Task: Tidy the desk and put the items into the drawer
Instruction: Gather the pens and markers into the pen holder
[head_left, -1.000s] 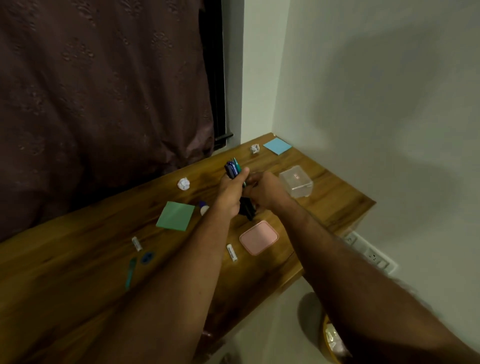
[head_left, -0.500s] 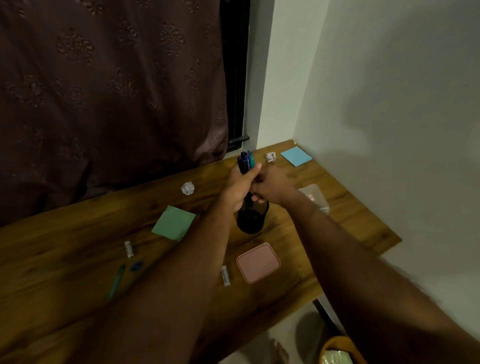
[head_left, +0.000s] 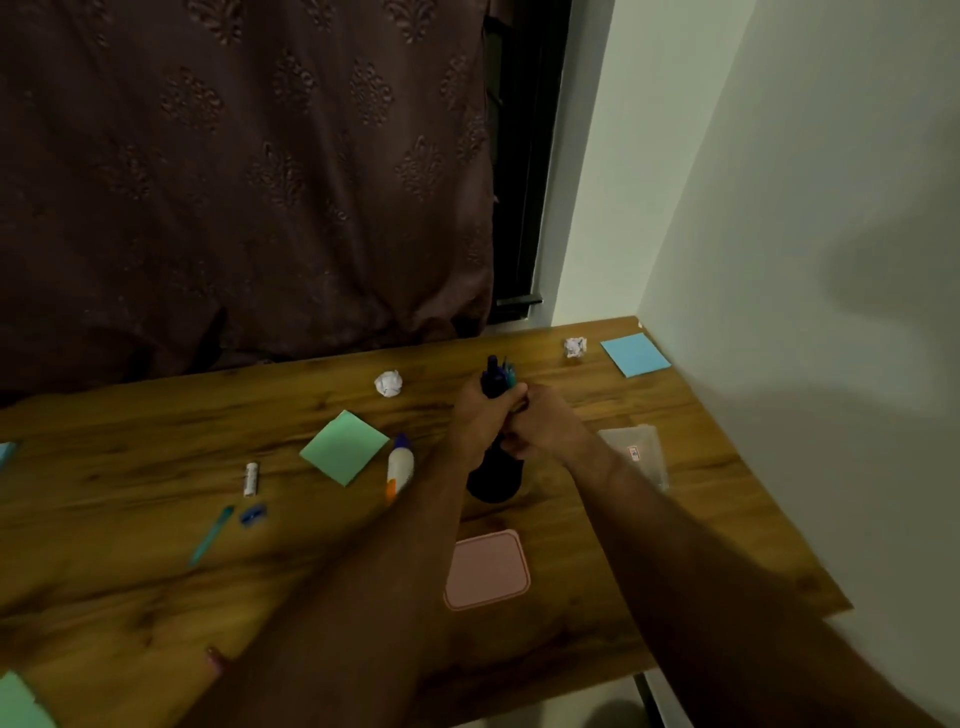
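My left hand (head_left: 480, 415) grips the pen bundle (head_left: 498, 375) upright, tips up, over the black holder (head_left: 493, 475) (mid-desk (head_left: 156, 571)); my right hand (head_left: 545, 423) pinches its shafts.

— Can you read any writing out there on the wooden worktop (head_left: 156, 587)?

— No, nothing legible. The clear plastic box (head_left: 636, 457) carries a small white sticker with a red mark (head_left: 633, 452), but it is too small and blurred to make out.

— What about the small white tube (head_left: 251, 479) or the white glue bottle with the blue cap (head_left: 399, 466)?

— The tube shows faint dark print, unreadable. The bottle has only an orange patch, no letters I can tell.
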